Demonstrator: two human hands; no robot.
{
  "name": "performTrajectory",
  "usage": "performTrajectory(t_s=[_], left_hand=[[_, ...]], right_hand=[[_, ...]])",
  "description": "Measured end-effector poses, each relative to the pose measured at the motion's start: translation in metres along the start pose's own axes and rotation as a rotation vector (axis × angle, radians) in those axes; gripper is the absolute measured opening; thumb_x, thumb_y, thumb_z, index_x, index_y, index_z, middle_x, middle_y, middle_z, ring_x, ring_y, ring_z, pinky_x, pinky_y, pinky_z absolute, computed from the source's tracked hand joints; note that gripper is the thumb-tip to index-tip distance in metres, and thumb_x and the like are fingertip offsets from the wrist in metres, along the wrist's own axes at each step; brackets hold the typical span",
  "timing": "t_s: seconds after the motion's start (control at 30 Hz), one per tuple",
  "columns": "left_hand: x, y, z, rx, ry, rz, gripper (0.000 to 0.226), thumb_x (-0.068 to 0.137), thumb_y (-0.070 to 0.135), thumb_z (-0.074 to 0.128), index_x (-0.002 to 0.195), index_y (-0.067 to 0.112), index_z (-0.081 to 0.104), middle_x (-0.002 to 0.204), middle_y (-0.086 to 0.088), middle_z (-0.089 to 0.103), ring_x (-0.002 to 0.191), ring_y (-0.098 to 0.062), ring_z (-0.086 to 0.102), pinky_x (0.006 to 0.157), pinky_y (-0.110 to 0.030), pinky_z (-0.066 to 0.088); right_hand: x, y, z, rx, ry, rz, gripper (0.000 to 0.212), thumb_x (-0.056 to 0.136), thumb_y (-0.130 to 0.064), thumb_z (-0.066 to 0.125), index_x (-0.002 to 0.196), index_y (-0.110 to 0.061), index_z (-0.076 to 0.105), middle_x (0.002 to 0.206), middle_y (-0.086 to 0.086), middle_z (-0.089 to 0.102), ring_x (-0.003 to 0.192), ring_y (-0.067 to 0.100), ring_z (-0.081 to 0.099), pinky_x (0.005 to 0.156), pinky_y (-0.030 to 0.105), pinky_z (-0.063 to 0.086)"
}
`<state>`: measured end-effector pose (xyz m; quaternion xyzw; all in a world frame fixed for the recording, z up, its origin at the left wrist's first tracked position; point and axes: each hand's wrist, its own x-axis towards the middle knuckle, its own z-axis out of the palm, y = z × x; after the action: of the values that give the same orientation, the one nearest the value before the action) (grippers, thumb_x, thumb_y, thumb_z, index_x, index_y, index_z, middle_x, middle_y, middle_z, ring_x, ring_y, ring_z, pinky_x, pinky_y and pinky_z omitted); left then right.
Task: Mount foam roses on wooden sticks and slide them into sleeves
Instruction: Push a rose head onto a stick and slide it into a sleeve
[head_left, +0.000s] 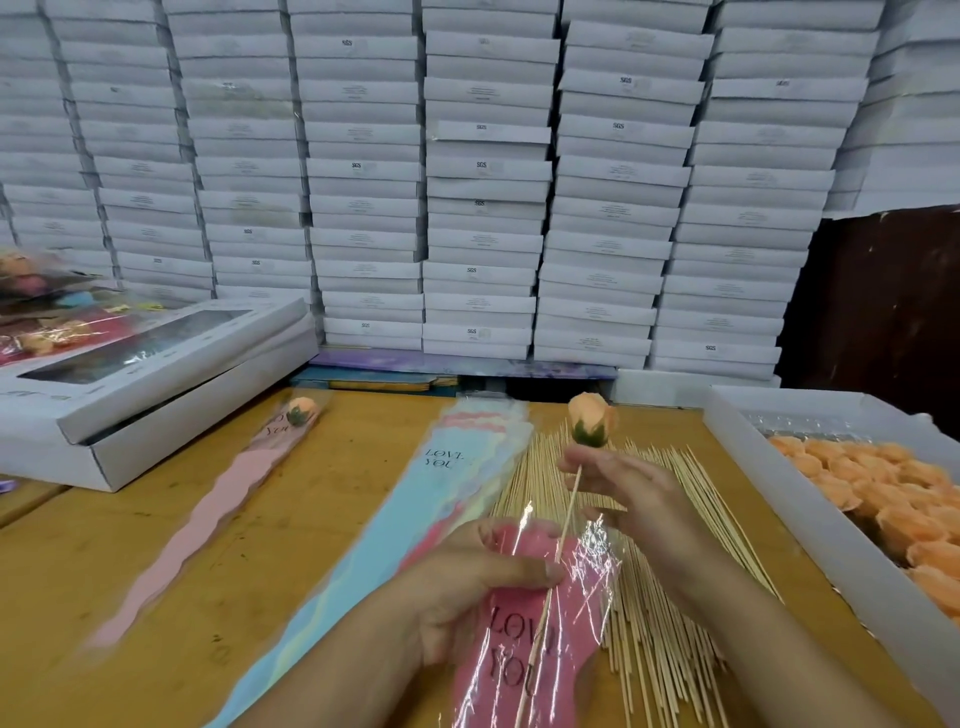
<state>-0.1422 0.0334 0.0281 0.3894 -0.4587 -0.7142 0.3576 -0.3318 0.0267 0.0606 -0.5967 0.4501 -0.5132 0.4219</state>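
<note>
Bare wooden tabletop (130, 545) at lower left of the frame gives my hands open passage. A windowed box (156, 358) blocks the upper left, stacked white boxes (483, 182) wall off the top, and the rose tray (810, 499) hems in the right.

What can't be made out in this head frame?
- Lower end of the stick: cut off by the bottom edge, inside the pink sleeve.
- Tray of roses: its right part runs off the right edge, so no count.
- Small print on the stacked white boxes: too small.
- Left hand fingers: hidden behind the sleeve.
- Right hand fingertips: motion-blurred.
</note>
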Motion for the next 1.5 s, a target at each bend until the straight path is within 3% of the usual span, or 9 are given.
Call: performTrajectory(t_s=[0.1,0.27,0.43,0.5,0.67,0.9,1.13,1.23,1.5], left_hand=[[0.001,0.001,0.0,-0.019,0.029,0.013,0.062,0.067,-0.006,0.082,0.126,-0.001,0.064,0.116,-0.029,0.069,0.096,-0.037,0.067,0.098,-0.052,0.053],[0.001,0.001,-0.001,-0.028,0.029,0.008,0.073,0.064,0.0,0.084,0.131,-0.006,0.055,0.107,-0.026,0.072,0.082,-0.032,0.071,0.079,-0.043,0.06],[0.0,0.001,-0.001,-0.026,0.033,-0.009,0.076,0.06,-0.003,0.087,0.13,-0.003,0.058,0.094,-0.017,0.074,0.075,-0.026,0.072,0.065,-0.035,0.059],[-0.002,0.001,-0.001,0.0,0.012,-0.025,0.073,0.06,-0.001,0.089,0.126,-0.004,0.061,0.092,-0.016,0.074,0.076,-0.027,0.072,0.068,-0.034,0.06],[-0.003,0.0,-0.001,0.03,-0.022,-0.041,0.071,0.06,0.001,0.091,0.125,-0.003,0.062,0.091,-0.017,0.075,0.077,-0.026,0.073,0.066,-0.032,0.059],[-0.003,0.002,-0.001,0.082,0.041,0.01,0.059,0.067,-0.001,0.086,0.123,-0.003,0.065,0.116,-0.028,0.07,0.101,-0.038,0.068,0.099,-0.05,0.053],[-0.002,0.0,0.001,0.096,0.09,0.032,0.042,0.078,0.012,0.084,0.116,-0.001,0.071,0.119,-0.027,0.069,0.107,-0.032,0.066,0.104,-0.044,0.051],[0.0,0.0,0.004,0.082,0.121,0.034,0.049,0.079,0.022,0.081,0.118,-0.005,0.069,0.116,-0.025,0.071,0.108,-0.034,0.068,0.09,-0.035,0.058],[0.001,0.001,0.005,0.069,0.12,0.009,0.042,0.087,0.026,0.076,0.12,0.001,0.069,0.113,-0.023,0.072,0.109,-0.038,0.068,0.096,-0.042,0.056]], right_hand=[[-0.009,0.008,-0.001,-0.08,-0.069,0.007,0.052,0.06,-0.082,0.049,0.094,-0.052,0.074,0.109,-0.025,0.071,0.101,-0.007,0.063,0.092,0.034,0.044],[-0.021,0.018,-0.003,-0.147,-0.206,0.039,0.033,0.089,-0.068,0.041,0.107,-0.059,0.068,0.118,-0.035,0.064,0.111,-0.013,0.057,0.103,0.035,0.045],[-0.012,0.005,-0.022,-0.107,0.257,-0.115,0.037,0.098,-0.039,0.051,0.076,-0.019,0.073,0.089,-0.009,0.077,0.086,0.005,0.07,0.081,0.036,0.052],[-0.003,-0.002,-0.03,-0.103,0.395,-0.095,0.029,0.1,-0.028,0.05,0.082,-0.019,0.07,0.087,-0.003,0.076,0.087,0.014,0.07,0.075,0.034,0.053],[0.009,-0.002,-0.027,-0.127,0.124,-0.025,0.023,0.099,-0.028,0.055,0.12,-0.035,0.064,0.115,-0.016,0.064,0.101,0.002,0.064,0.078,0.024,0.054],[-0.002,0.012,-0.007,-0.119,-0.014,0.003,0.021,0.094,-0.007,0.062,0.11,-0.017,0.072,0.092,0.001,0.078,0.083,0.017,0.075,0.073,0.025,0.06],[-0.008,0.021,0.0,-0.047,0.001,0.048,0.019,0.091,-0.006,0.067,0.102,-0.018,0.076,0.095,0.003,0.078,0.086,0.02,0.075,0.076,0.033,0.062],[-0.009,0.024,0.0,-0.024,0.018,0.047,0.019,0.09,-0.005,0.067,0.102,-0.016,0.076,0.094,0.005,0.078,0.085,0.023,0.076,0.077,0.036,0.062],[-0.013,0.02,0.004,-0.069,-0.006,0.017,0.026,0.099,-0.018,0.053,0.096,-0.022,0.079,0.102,-0.009,0.074,0.095,0.004,0.069,0.076,0.018,0.054]])
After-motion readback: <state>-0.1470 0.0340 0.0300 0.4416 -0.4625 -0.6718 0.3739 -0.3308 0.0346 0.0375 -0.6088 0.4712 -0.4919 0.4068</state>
